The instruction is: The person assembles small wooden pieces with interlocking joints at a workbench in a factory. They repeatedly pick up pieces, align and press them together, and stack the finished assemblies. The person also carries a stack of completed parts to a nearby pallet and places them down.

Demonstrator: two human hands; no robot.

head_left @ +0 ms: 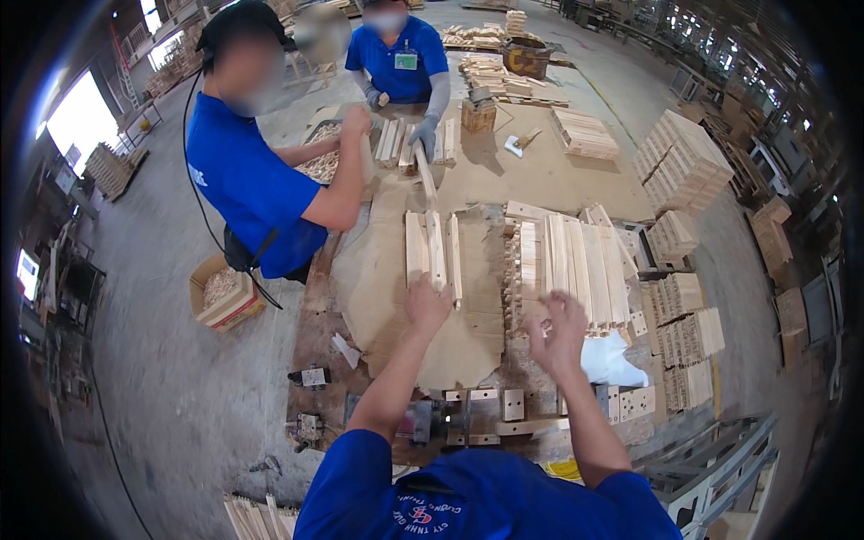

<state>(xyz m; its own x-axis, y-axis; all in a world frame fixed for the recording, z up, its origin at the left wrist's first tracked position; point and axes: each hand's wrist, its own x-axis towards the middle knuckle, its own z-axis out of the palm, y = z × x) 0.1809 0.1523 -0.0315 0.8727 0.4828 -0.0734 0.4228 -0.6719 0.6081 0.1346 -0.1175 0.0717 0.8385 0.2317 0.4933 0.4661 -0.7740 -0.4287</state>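
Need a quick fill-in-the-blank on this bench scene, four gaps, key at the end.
1. The person's left hand is at the near end of a small group of wooden strips, which lies on a brown sheet of ____.
2. The larger batch of strips lies nearer the person's ____ hand.
3. The shirt of the co-worker at the left is ____.
4. The open box of small wooden pieces stands on the ____.

Missing words: cardboard; right; blue; floor.
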